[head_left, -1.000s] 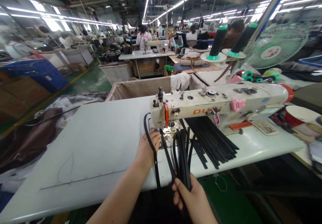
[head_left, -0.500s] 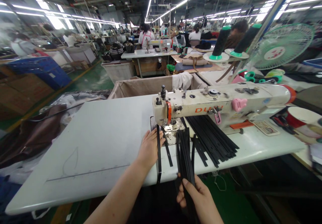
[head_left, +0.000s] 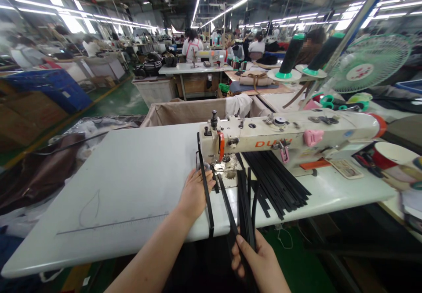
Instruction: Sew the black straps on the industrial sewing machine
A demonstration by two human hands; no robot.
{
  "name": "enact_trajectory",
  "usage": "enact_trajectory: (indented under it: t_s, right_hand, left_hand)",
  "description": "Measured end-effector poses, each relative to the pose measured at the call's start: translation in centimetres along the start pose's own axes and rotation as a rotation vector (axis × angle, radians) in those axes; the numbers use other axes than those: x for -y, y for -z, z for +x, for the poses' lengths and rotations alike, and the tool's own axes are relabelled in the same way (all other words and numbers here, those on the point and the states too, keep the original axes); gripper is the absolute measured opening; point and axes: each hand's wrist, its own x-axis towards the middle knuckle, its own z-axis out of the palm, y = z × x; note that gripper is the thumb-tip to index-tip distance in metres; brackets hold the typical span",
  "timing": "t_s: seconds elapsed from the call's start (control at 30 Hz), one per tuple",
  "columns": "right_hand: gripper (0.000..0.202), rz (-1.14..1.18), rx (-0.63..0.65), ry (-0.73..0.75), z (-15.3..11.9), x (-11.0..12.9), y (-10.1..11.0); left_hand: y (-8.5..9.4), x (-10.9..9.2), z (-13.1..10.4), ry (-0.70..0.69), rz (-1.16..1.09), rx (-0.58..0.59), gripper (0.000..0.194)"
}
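Nearest to us, our right hand (head_left: 259, 262) is closed around a bundle of black straps (head_left: 245, 209), thumb pressed along the top of them, just off the front edge of the white table (head_left: 132, 183). The bundle runs up over the edge and onto the tabletop toward the needle area of the sewing machine (head_left: 290, 137).

A little further in, our left hand (head_left: 194, 194) lies flat on the table, fingers spread and open, pressing down beside a single black strap (head_left: 206, 187) — that one rises in a loop past the machine's head and hangs down over the table edge at its near end. Whether the fingers pinch it or only rest against it, we cannot tell.

Beyond the hands, under the machine's arm, a fan of loose black strips (head_left: 280, 181) lies spread across the table to the right. A red-and-white cup (head_left: 394, 157) stands at the far right end.

Behind the machine we have a cloth-lined bin (head_left: 187, 110), two dark thread cones (head_left: 292, 53) on green bases, and a green fan (head_left: 367, 64). Further back — another workstation (head_left: 191, 69) with a person seated at it, and rows of ceiling lights running down the hall.
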Motion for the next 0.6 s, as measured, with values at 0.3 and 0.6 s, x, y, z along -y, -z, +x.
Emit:
enact_trajectory:
  t_s: [0.3, 0.6]
  right_hand:
    - [0.08, -0.023, 0.012, -0.021, -0.6, 1.4, -0.7]
    - [0.078, -0.045, 0.019, 0.0, -0.1, 0.5, -0.3]
  left_hand:
    - [-0.2, 0.0, 0.0, -0.005, -0.034, -0.047, 0.029]
    - [-0.9, 0.7, 0.0, -0.096, 0.066, -0.088, 0.026]
